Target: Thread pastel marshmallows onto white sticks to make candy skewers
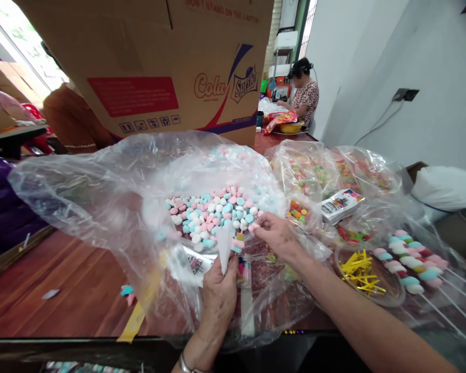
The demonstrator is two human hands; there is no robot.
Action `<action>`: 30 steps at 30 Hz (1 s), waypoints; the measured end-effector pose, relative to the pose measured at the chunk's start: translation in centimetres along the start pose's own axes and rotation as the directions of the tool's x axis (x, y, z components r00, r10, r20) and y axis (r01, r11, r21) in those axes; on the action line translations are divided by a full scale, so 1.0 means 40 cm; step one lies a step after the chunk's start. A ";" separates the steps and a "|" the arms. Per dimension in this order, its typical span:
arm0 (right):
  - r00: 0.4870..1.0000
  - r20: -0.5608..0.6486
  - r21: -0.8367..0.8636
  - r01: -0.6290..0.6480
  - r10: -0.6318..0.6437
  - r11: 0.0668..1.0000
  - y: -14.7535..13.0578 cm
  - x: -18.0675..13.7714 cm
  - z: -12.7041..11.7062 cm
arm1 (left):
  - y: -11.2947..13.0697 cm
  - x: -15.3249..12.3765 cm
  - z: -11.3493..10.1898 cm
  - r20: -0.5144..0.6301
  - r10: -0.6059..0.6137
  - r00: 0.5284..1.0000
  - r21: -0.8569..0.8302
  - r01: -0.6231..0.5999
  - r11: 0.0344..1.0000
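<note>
My left hand is closed round a thin, whitish folded piece that points up from the fist. Just right of it, a short stack of orange, pink and blue sweets stands above the fingers; whether a stick runs through it cannot be made out. My right hand pinches a pink marshmallow between thumb and fingertips. Beyond both hands, a pile of pink, white and blue marshmallows lies in a large clear plastic bag spread open on the table.
Finished marshmallow skewers lie at right beside a clear tub of yellow twist ties. Bags of gummies and printed packets sit behind. A large carton blocks the back. Another person sits farther off.
</note>
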State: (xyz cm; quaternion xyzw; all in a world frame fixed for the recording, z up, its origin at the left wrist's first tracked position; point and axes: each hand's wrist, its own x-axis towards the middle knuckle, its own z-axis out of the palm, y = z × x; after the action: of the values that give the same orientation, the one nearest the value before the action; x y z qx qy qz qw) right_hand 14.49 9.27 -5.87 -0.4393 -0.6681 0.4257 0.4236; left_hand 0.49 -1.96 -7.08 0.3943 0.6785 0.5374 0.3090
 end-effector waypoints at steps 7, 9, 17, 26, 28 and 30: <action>0.975 0.041 0.450 -0.212 0.217 0.868 -0.055 0.020 -0.046 | 0.022 -0.004 -0.004 0.161 0.033 0.986 0.146 -0.057 0.988; 0.969 0.059 0.503 -0.238 0.241 0.831 -0.061 0.018 -0.046 | 0.019 -0.003 -0.004 0.178 0.050 0.983 0.149 -0.077 0.986; 0.972 0.092 0.537 -0.230 0.215 0.812 -0.058 0.017 -0.044 | 0.017 -0.002 -0.002 0.179 0.014 0.984 0.167 -0.044 0.985; 0.991 0.047 0.481 -0.133 0.126 0.867 -0.041 0.022 -0.043 | -0.005 -0.001 0.002 0.133 0.015 0.991 0.111 -0.030 0.993; 0.992 0.039 0.473 -0.128 0.124 0.872 -0.037 0.023 -0.042 | -0.007 -0.001 0.002 0.131 0.015 0.991 0.106 -0.029 0.994; 0.992 0.038 0.467 -0.125 0.121 0.875 -0.035 0.023 -0.043 | -0.008 0.000 0.002 0.135 0.021 0.991 0.112 -0.037 0.993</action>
State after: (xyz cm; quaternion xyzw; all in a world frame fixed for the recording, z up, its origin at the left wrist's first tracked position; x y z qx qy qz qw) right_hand 15.55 10.14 -3.92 -0.3640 -0.5179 0.6021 0.4866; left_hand 0.50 -1.95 -7.41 0.4561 0.6801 0.4746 0.3227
